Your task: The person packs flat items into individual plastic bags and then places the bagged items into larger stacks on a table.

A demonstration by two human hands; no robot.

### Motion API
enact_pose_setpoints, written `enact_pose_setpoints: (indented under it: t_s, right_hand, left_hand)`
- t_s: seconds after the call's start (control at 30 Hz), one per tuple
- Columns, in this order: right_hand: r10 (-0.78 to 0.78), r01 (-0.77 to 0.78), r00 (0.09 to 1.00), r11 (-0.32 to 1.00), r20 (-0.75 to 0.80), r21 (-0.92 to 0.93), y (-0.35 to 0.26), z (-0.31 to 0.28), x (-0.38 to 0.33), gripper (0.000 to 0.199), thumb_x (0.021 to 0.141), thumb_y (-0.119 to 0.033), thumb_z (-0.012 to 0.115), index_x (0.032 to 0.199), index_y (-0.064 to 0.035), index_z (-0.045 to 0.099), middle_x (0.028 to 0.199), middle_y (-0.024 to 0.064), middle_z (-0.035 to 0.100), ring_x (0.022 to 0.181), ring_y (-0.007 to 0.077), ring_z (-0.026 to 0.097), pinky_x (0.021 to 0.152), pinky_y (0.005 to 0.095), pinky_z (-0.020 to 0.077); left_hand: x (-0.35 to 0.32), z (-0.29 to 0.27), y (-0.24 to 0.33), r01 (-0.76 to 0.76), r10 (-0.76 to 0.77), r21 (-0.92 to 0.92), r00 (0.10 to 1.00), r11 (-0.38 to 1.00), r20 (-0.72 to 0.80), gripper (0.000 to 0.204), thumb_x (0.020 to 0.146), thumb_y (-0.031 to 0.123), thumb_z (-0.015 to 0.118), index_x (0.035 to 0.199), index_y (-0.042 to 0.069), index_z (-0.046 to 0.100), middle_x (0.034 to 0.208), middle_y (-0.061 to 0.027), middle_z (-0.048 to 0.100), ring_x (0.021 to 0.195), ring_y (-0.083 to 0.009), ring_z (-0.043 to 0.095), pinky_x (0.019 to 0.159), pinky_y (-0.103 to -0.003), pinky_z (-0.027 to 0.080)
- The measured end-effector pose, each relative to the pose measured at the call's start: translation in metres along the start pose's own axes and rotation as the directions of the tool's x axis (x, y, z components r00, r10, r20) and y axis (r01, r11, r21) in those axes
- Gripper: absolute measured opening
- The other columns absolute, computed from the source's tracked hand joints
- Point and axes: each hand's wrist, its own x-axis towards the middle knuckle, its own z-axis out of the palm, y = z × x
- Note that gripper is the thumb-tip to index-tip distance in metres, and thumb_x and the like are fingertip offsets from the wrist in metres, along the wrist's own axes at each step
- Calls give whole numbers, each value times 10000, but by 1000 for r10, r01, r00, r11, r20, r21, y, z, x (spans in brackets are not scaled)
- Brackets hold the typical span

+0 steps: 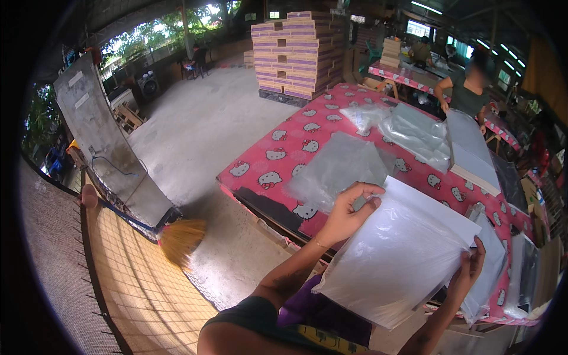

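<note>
A flat white sheet or panel sits partly inside a clear plastic bag, held tilted in front of my body. Its bare white edge sticks out of the bag's far end. My left hand pinches the bag's upper left corner between thumb and fingers. At the opposite corner, my right hand grips the side edge, fingers curled over it. Just beyond, a pile of clear plastic bags lies on the table with the pink cartoon-print cover.
More plastic bags lie farther back, beside a stack of pale panels. Another person stands at the table's far right side. Stacked cartons rise behind. A broom and a leaning grey panel stand at left.
</note>
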Motion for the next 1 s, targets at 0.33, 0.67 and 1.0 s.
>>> enact_pose_setpoints:
  t_s: [0.33,0.67,1.0]
  right_hand:
    - [49,15,986,925,158,-380,-34,-34,-38,641,816,-69,699,1397,14,441,805,-29,395,801,96,420,791,235,365]
    - [18,255,878,828,478,-500,-48,-20,-38,171,742,32,670,906,-16,678,810,82,579,747,168,533,651,281,418]
    - [145,103,884,866,444,-489,-28,-2,-46,106,824,19,625,899,-36,677,807,80,597,712,159,552,624,269,417]
  left_hand:
    - [-26,-33,35,-207,175,218,972,954,155,210,721,-74,612,889,41,664,788,-54,650,777,-207,581,993,-469,375]
    - [-42,-33,41,-121,117,199,993,973,31,285,761,17,714,1039,27,652,981,-106,646,877,-210,606,922,-346,435]
    - [-53,-41,16,147,-131,-69,972,987,193,378,872,-2,654,1237,3,555,1142,-142,642,979,-246,664,874,-336,504]
